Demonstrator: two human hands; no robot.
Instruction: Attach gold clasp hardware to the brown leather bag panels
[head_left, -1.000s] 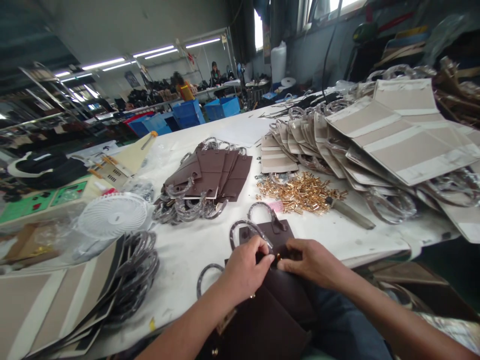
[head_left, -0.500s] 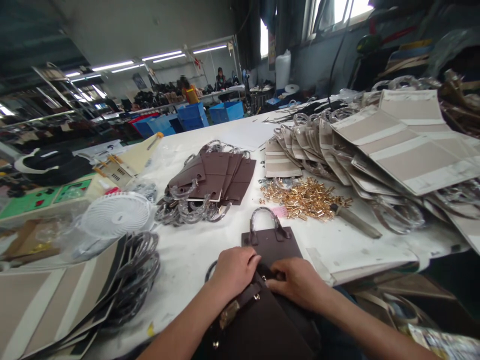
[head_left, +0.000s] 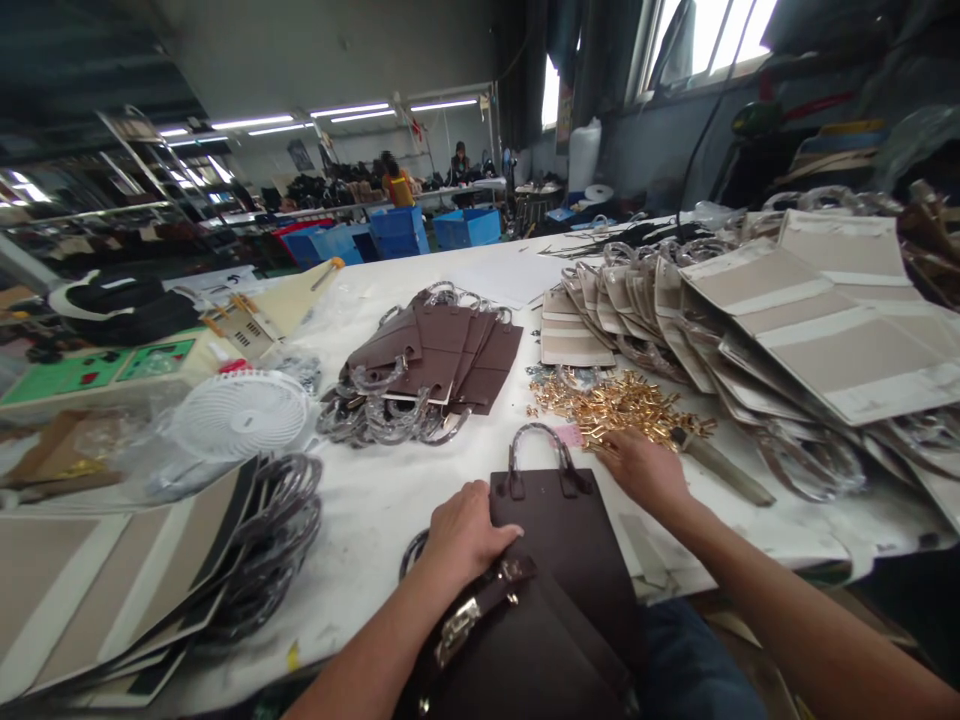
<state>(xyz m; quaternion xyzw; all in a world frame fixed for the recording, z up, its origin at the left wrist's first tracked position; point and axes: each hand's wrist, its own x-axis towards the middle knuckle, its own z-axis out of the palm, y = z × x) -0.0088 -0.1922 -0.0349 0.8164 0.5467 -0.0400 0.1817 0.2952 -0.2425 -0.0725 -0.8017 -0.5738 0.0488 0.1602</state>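
A dark brown handbag panel (head_left: 555, 510) with a plastic-wrapped loop handle lies in front of me at the table's near edge. My left hand (head_left: 466, 530) grips its left edge, thumb over the front face. Below that hand, a folded dark brown piece with a strap and a gold metal clasp (head_left: 459, 622) overlaps the panel. My right hand (head_left: 641, 470) is at the near side of a pile of small gold metal fittings (head_left: 637, 408), its fingertips bent together among them. Whatever those fingers pinch is hidden.
Dark brown panels with wrapped handles (head_left: 450, 355) are stacked mid-table. Beige-backed panels are piled at right (head_left: 832, 320) and near left (head_left: 67, 580). A knife-like tool (head_left: 724, 470) lies beside the fittings. A white fan (head_left: 240, 415) stands left; blue bins (head_left: 397, 232) and two people are beyond.
My right hand has left the brown panel and moved forward and right to the gold fittings. My left hand stays on the panel, its thumb now stretched across the front. The view has shifted slightly.
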